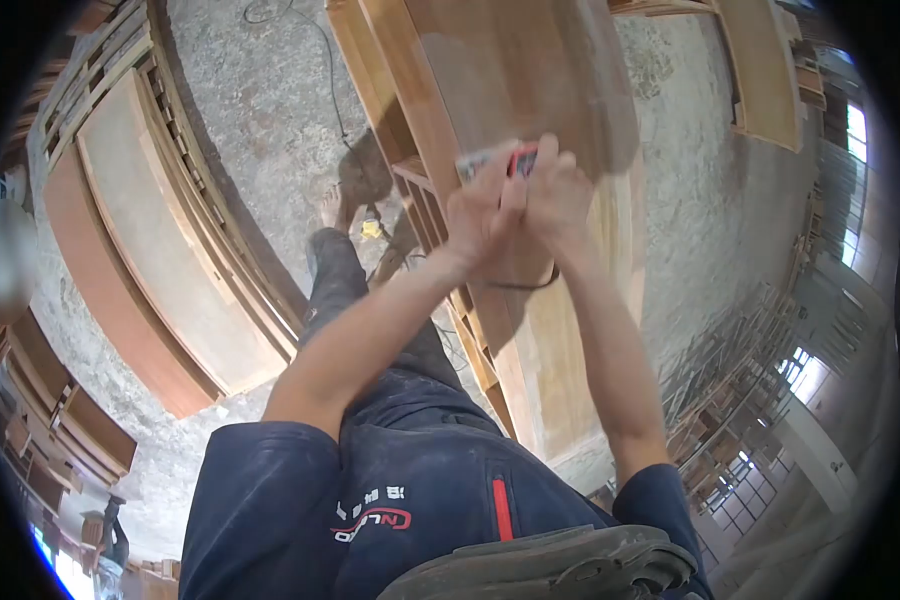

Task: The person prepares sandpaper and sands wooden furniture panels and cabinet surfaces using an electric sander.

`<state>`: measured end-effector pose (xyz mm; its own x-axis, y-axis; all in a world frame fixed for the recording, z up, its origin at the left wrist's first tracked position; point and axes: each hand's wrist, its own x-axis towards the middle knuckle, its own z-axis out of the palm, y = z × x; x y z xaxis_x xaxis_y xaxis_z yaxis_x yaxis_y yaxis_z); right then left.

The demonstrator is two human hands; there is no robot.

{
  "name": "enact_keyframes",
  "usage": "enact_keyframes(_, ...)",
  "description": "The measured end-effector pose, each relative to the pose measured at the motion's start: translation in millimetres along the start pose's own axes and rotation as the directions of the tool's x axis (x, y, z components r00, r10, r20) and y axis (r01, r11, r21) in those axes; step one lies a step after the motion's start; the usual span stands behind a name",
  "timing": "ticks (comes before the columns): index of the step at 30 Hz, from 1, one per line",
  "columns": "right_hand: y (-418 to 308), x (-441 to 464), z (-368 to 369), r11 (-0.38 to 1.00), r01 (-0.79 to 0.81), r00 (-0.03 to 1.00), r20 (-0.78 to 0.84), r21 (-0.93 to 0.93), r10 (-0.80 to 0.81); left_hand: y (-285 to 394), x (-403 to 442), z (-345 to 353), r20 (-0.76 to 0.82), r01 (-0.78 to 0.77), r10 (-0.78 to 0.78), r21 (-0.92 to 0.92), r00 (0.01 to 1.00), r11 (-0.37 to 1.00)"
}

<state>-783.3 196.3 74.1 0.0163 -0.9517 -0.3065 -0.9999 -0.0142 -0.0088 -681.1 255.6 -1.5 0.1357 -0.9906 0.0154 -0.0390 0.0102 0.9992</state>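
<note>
Tool (523, 160), small, red and dark where it shows, gripped in two bare hands above a long wooden panel. It sits between the panel's (515, 60) left and right edges, well in from the near end. The hands cover most of it, and blur hides whether its underside touches the wood.

The left hand (484, 208) is curled closed around the tool's left side, thumb toward the red part. The right hand (560, 195) is bent over its right side, fingers folded close, with little gap visible. Both appear to have hold of it.

A dark cord (530, 286) curves beneath the wrists; whether it joins the tool cannot be seen.

Judging by its look, the tool is probably hard-shelled and stiff, light enough to lift but steadier in two hands. Its casing seems the place to hold, with fingers kept clear of the underside and the cord. Dust, if any lies on it, could make it slippery. The panel looks rigid and heavy, its broad face easily scratched, so its edges would likely give the surer grip.
</note>
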Motion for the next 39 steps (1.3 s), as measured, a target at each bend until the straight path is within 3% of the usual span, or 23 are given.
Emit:
enact_keyframes(4,35,-96,32,0.999,-0.004,1.000,0.007,0.039,0.004,37,-76,-11,0.339,0.266,-0.249,-0.004,0.907,0.964)
enact_keyframes(5,31,-112,35,0.996,-0.045,0.998,0.037,0.071,0.043,37,-89,-16,0.332,0.260,-0.241,-0.015,0.912,0.965)
enact_keyframes(7,12,-116,35,0.996,-0.042,0.998,0.042,0.082,0.039,27,-100,-26,0.250,0.042,-0.042,0.002,0.967,0.999)
enact_keyframes(8,2,-114,33,0.993,-0.057,0.997,0.052,0.101,0.052,20,-94,-32,0.252,0.044,-0.040,-0.008,0.967,0.999)
enact_keyframes(10,-26,-85,24,0.993,-0.015,1.000,0.016,0.121,0.013,12,-61,-49,0.164,-0.053,0.058,-0.034,0.985,0.998)
enact_keyframes(12,-58,-42,1,0.982,0.096,0.995,-0.042,0.160,-0.091,8,-16,-68,0.132,-0.048,0.053,-0.039,0.990,0.998)
enact_keyframes(17,-129,96,-28,0.986,0.107,0.994,-0.051,0.130,-0.101,-9,126,-119,0.027,-0.096,0.097,-0.051,0.995,0.994)
enact_keyframes(20,-175,182,-48,0.988,0.077,0.996,-0.049,0.133,-0.071,-17,216,-156,0.053,-0.111,0.110,0.023,0.993,0.994)
enact_keyframes(22,-200,238,-58,0.973,0.157,0.981,-0.137,0.170,-0.135,-29,276,-176,0.065,-0.121,0.116,0.080,0.991,0.989)
enact_keyframes(24,-223,282,-81,0.969,0.211,0.977,-0.068,0.127,-0.203,-25,325,-194,0.103,-0.065,0.052,0.125,0.993,0.990)
enact_keyframes(25,-235,298,-88,0.971,0.194,0.981,-0.061,0.138,-0.187,-17,345,-202,0.126,-0.029,0.011,0.144,0.992,0.989)
enact_keyframes(27,-249,314,-91,0.975,0.103,0.989,-0.123,0.199,-0.079,-8,362,-206,0.028,-0.075,0.076,-0.010,0.997,0.997)
enact_keyframes(29,-240,300,-75,0.973,0.080,0.991,-0.122,0.215,-0.055,-16,346,-204,-0.013,-0.066,0.066,-0.029,0.998,0.997)
enact_keyframes(32,-214,231,-62,0.973,0.127,0.987,-0.121,0.191,-0.105,-9,283,-201,0.148,0.017,-0.035,0.121,0.988,0.992)
enact_keyframes(34,-200,186,-59,0.986,0.018,1.000,0.017,0.165,-0.021,5,237,-187,0.197,0.022,-0.026,0.022,0.980,1.000)
enact_keyframes(39,-150,80,-32,0.987,-0.080,0.994,0.092,0.141,0.068,6,132,-156,0.344,0.105,-0.088,-0.031,0.935,0.994)
